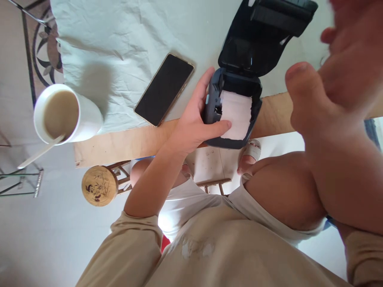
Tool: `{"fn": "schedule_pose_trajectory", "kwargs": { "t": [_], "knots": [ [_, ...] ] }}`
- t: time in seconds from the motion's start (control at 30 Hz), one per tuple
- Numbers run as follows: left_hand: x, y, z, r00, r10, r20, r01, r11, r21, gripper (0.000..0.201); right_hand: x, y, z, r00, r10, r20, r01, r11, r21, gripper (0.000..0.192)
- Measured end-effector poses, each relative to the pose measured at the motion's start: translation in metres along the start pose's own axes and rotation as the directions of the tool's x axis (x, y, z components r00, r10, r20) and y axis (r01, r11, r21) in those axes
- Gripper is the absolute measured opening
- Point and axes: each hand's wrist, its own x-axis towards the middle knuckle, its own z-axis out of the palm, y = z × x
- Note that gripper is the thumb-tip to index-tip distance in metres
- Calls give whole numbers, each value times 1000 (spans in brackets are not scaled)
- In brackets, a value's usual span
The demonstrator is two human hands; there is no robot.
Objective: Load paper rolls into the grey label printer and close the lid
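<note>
My left hand (pixel 199 119) grips a small dark portable label printer (pixel 256 119) by its left side. My left thumb presses on the white paper roll (pixel 236 107) inside it. The printer's black lid (pixel 254 44) is swung up and away from the body. Off to the right, my right hand (pixel 335 75) is raised close to the camera and blurred. Its thumb stands apart from the fingers, which are partly cut off by the frame's edge. Nothing shows in that hand.
A phone (pixel 165 89) with a dark screen lies on the pale tablecloth (pixel 125 24), left of the printer. At the table's left stands a white cup (pixel 86 119) of brownish drink with a spoon (pixel 44 150). Below the wooden table edge (pixel 119 145) is a round stool (pixel 99 185).
</note>
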Motion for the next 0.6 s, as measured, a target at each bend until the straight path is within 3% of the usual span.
{"fn": "schedule_pose_trajectory", "kwargs": {
  "t": [0.1, 0.17, 0.27, 0.4, 0.5, 0.6],
  "knots": [
    [0, 0, 0, 1000, -12, 1, 12, 1000, 18, 99, -2, -4, 4, 961, -152, -229, 160, 987, 17, 40],
    [0, 0, 0, 1000, -13, 4, 13, 999, 34, 100, -3, -9, 8, 963, -132, -236, 154, 985, 79, 35],
    [-1, 0, -1, 1000, -5, 8, 5, 998, 62, 98, -3, -12, 12, 999, -28, -42, 33, 992, 122, 35],
    [-2, 1, 0, 1000, 18, 25, -19, 999, 47, 96, -2, 2, 17, 970, 44, 239, -70, 993, 100, 49],
    [-3, 3, 6, 1000, 10, -6, -10, 1000, 7, 84, -1, 11, 20, 952, 70, 297, -90, 994, 57, 59],
    [-3, 3, 13, 996, -1, -91, 1, 1000, -3, 56, -2, 10, 21, 960, 45, 276, -57, 998, 36, 61]
  ]
}}
